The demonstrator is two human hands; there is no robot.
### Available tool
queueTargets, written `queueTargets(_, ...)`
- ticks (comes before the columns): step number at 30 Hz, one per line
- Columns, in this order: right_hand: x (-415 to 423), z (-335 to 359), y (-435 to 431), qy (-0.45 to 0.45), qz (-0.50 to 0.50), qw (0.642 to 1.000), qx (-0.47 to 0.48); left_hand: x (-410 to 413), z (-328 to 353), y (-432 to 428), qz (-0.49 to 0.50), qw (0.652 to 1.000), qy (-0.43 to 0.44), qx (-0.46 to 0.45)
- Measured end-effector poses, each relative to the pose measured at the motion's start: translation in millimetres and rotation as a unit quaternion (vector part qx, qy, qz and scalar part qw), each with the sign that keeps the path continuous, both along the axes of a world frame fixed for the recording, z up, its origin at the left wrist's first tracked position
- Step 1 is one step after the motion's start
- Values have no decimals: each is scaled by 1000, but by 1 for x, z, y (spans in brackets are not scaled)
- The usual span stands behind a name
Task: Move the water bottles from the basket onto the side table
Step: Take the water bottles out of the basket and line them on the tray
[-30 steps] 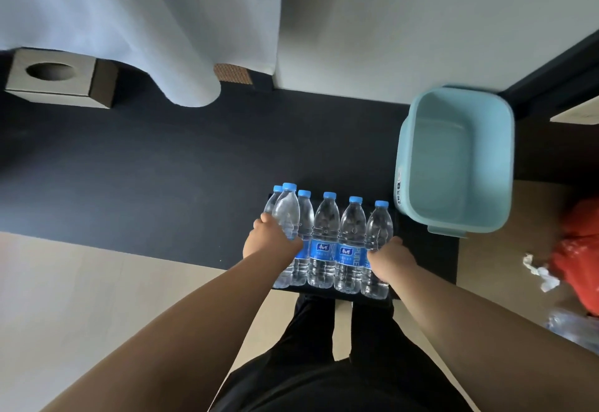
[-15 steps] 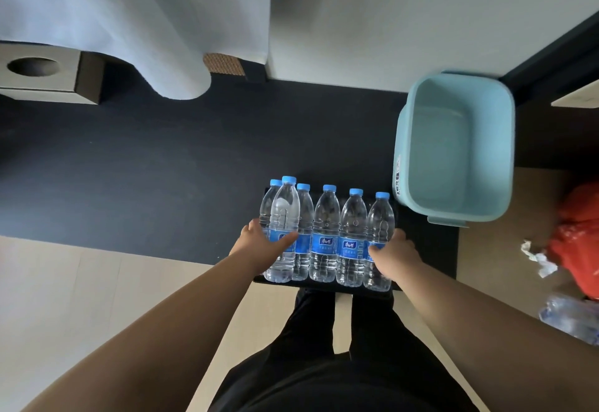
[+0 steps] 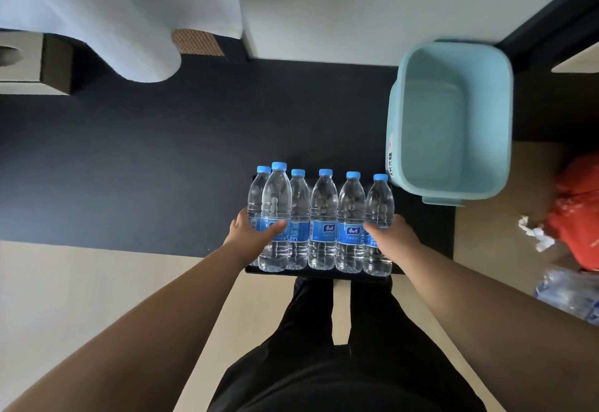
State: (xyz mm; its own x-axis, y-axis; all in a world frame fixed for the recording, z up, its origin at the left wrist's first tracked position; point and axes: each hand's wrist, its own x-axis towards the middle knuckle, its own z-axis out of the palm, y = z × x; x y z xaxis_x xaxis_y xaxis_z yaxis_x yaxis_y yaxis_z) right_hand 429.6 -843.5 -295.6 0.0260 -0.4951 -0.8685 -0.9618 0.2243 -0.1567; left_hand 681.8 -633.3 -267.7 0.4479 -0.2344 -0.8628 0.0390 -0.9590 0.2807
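Note:
Several clear water bottles [image 3: 322, 217] with blue caps and blue labels stand upright in a row on the small black side table [image 3: 324, 274]. My left hand [image 3: 251, 233] wraps the front bottle at the left end [image 3: 275, 197], thumb across its label. My right hand [image 3: 393, 236] grips the bottle at the right end [image 3: 379, 204]. To the right of the table stands the light blue basket [image 3: 393, 139], and nothing shows inside it.
A dark rug [image 3: 162, 158] covers the floor behind the table. A cardboard tissue box [image 3: 29, 68] and a white curtain [image 3: 113, 22] are at the far left. On the right lie a red bag [image 3: 577, 217], crumpled paper [image 3: 534, 236] and a plastic-wrapped pack [image 3: 570, 295].
The bottle in my left hand has come down and now stands level with the row. My right hand stays on the right-end bottle. The view has tilted slightly.

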Motion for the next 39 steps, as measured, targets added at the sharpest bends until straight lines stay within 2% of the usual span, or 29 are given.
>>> queueTargets(4,0,0,-1,-20,-71,997,-2,4,-2,2,2,1000,11,-13)
queueTargets(9,8,-4,8,-20,-164,986,-10,12,-5,8,67,990,97,-75)
queueTargets(19,14,-3,14,-26,-219,975,-22,19,-15,9,213,956,179,-95)
queueTargets(29,11,-4,16,-67,-256,964,-8,32,-10,4,172,951,248,-73)
queueTargets(36,2,-6,17,-99,-246,963,41,12,-7,8,203,945,227,-120)
queueTargets(39,-4,-5,24,-97,-250,963,37,2,-6,12,205,949,213,-113)
